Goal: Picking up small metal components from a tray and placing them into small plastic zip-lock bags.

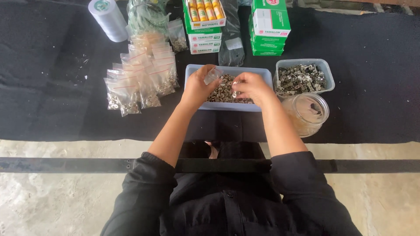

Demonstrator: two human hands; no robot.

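My left hand [197, 84] holds a small clear plastic bag [213, 75] over a pale blue tray [195, 70] that is full of small metal rings [222, 91]. My right hand [251, 86] hovers over the same tray with its fingertips pinched on a few of the metal rings, close to the bag's mouth. Both forearms reach forward from black sleeves.
Filled zip bags [140, 83] lie in a pile left of the tray. A second tray of metal parts [302, 78] and a clear jar [307, 112] stand to the right. Green boxes [268, 27], a box of tubes [204, 13] and a white roll [108, 19] sit behind on the black cloth.
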